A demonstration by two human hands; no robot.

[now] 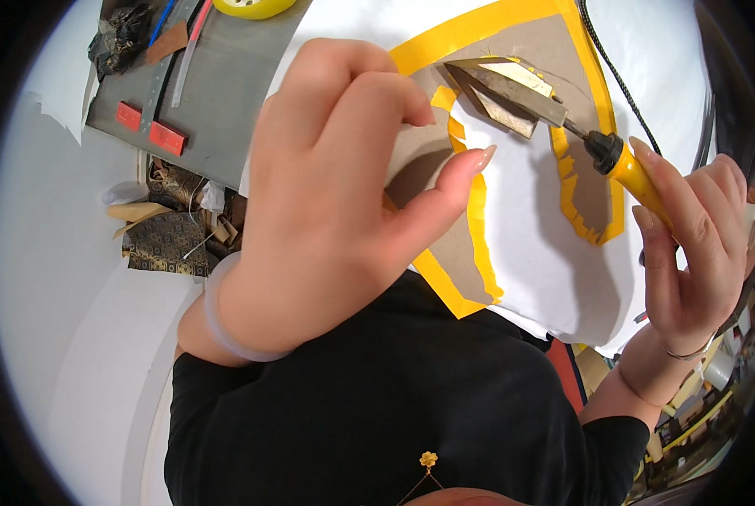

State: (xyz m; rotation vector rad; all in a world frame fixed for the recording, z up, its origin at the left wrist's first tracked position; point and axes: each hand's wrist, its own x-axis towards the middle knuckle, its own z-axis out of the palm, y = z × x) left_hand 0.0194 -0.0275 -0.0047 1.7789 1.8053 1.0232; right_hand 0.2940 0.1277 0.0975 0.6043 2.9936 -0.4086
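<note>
A small electric craft iron (517,97) with a wedge-shaped metal head and a yellow handle is in my right hand (694,240). My fingers and thumb pinch the handle, and the metal head is tilted over the workpiece. That workpiece is a grey-brown board shape (536,44) edged with yellow strips, snipped and folded along the inner curves. Over its left part hovers my left hand (335,169), slightly blurred, its fingers bent and the thumb stretched apart from them. Nothing shows between those fingers. The hand hides some of the board.
White sheeting (529,253) lies under the board. A black braided cord (618,72) runs along the upper right. At upper left, a dark grey tabletop (234,93) holds a ruler with red blocks (167,137), a yellow roll (255,7) and crumpled black plastic (120,38). Patterned scraps (167,240) lie below.
</note>
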